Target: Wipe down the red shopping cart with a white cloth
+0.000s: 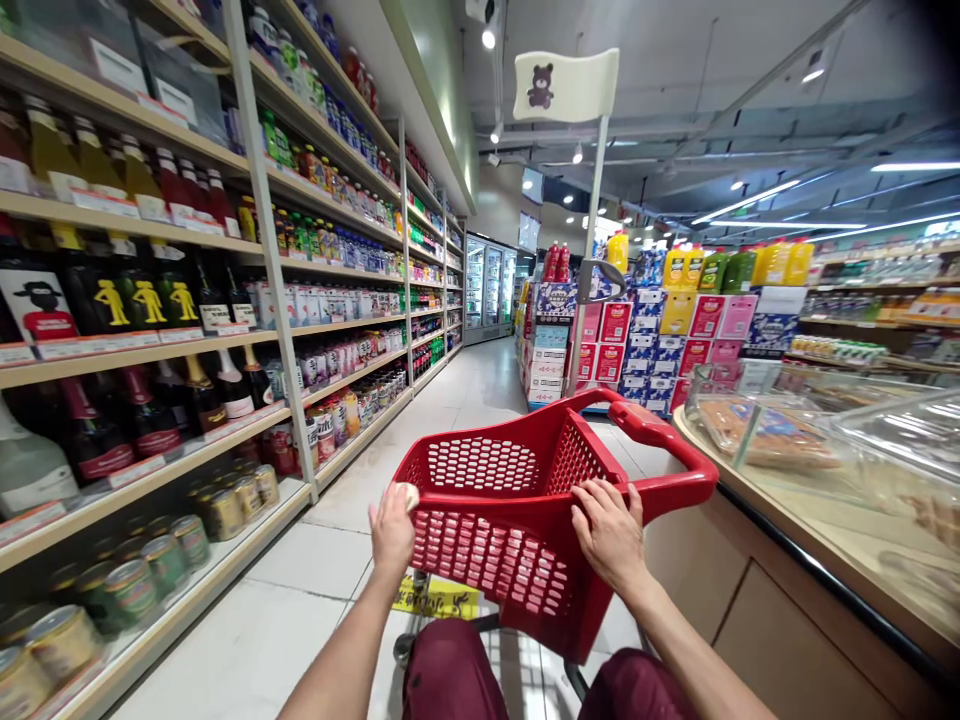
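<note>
A small red shopping cart [491,540] with a perforated plastic basket stands sideways close in front of my knees, its handle [679,465] toward the right. My left hand [391,530] grips the basket's left end at the rim; a small pale patch shows by its fingers, and I cannot make out what it is. Over the near rim, close to the handle, curl the fingers of my right hand [609,530]. A pole rises behind the basket and carries a cream flag [566,86] with a bear on it. A yellow sign with dark writing [435,598] shows low under the basket.
Shelves of bottles and cans [150,400] line the left side. On the right stands a counter [750,540] with clear covers over packed food. Stacked drink cartons [637,340] rise beyond the cart. A tiled aisle [465,385] leads back to glass-door refrigerators [489,285].
</note>
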Tool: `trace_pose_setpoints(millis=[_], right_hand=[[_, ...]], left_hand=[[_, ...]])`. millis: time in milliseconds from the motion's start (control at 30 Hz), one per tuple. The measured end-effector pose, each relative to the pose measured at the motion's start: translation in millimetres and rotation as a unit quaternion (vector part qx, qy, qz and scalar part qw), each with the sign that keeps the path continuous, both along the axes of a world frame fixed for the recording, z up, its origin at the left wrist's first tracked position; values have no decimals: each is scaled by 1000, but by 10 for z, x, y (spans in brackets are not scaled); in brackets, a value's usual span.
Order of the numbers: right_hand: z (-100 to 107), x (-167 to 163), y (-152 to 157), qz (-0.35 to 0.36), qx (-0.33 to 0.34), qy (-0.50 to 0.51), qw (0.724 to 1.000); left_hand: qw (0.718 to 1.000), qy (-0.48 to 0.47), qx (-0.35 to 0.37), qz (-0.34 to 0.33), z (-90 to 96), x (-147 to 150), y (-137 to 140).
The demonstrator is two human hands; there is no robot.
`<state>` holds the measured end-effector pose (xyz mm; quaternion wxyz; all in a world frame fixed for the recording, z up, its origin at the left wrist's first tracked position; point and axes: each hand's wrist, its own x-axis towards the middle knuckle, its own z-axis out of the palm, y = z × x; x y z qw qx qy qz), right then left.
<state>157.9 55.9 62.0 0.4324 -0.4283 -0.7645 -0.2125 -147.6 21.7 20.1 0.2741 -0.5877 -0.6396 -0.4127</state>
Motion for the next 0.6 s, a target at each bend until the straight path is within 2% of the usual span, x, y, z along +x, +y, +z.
trace_pose_setpoints(millis=[67,200,333,400,467,533,600], right_hand=[[-5,-6,4,-4,7,11,1000],[-8,18,6,0,6,-1,1000],[-11,29,8,5,1,-9,1000],[-17,18,12,-3,7,5,1000],[-20,14,16,-9,10,12,1000],[-16,31,18,-9,6,4,1000],[-5,65,18,-5,-2,-9,1000]], left_hand=[[1000,10,-3,-5,-55,-35,-24],[995,51,-41,-78,-182,157,72],[998,-60,-7,-8,-276,40,58],[996,-91,7,-2,-415,-23,-20],[995,-95,-4,-20,-634,12,-123],[995,-82,-38,-42,-854,115,-218],[993,-48,-77,-79,-950,217,-266]])
